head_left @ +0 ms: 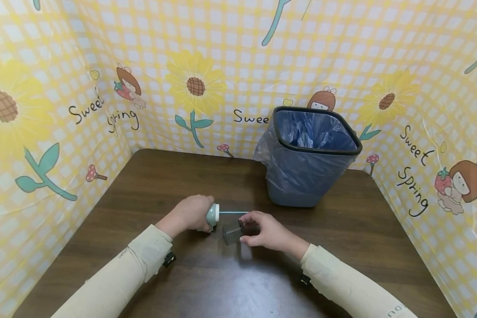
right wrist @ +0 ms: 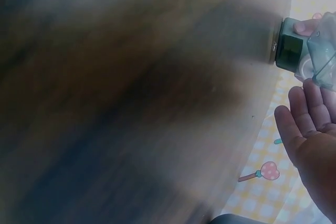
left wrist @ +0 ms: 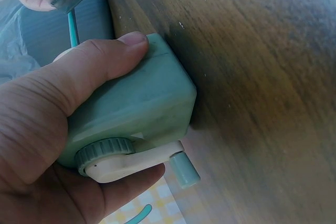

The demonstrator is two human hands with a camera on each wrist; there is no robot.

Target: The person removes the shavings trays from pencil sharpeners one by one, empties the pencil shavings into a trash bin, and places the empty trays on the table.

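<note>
My left hand grips a green crank pencil sharpener around its body. In the left wrist view, its white crank with a green knob lies along the underside. From the white front ring a thin blue-green pencil sticks out to the right, its far end hidden behind the fingers of my right hand. Between thumb and fingers, that hand pinches a clear, greyish shavings drawer just right of the sharpener. The drawer's contents are too unclear to tell.
A blue-grey trash bin with a black rim and a clear plastic liner stands at the back right of the dark wooden table. Yellow checked cloth with flower prints surrounds the table at the back and sides.
</note>
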